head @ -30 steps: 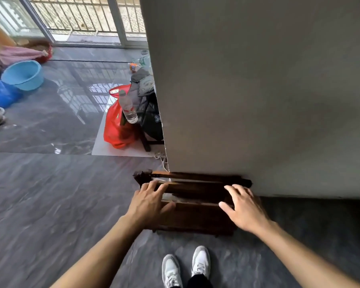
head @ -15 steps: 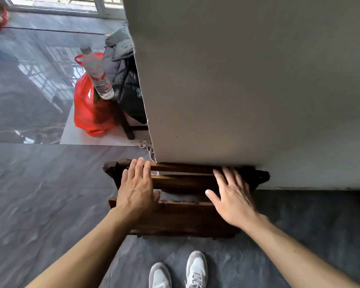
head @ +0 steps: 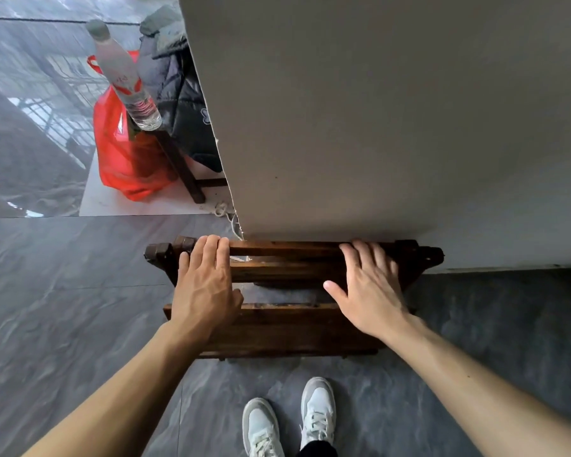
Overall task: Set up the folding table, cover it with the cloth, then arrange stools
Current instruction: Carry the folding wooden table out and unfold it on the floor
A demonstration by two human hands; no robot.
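Note:
The folded table (head: 287,328), made of dark brown wood, stands on edge against the foot of a grey wall (head: 376,110), right in front of my feet. My left hand (head: 205,288) lies on its left part, fingers stretched over the top rails and thumb down by the lower board. My right hand (head: 370,291) rests flat on the right part, fingers straight and reaching the top rail, thumb spread out to the left. No cloth is in view.
Past the wall's corner at the left, a dark wooden stool or chair leg (head: 178,163) shows under a dark jacket (head: 178,94), beside a red plastic bag (head: 119,159) and a clear water bottle (head: 126,80). My white shoes (head: 290,420) stand on grey tile floor.
I have come closer and looked further down. Both hands have moved forward over the folded table, from its middle bars up to its top rails.

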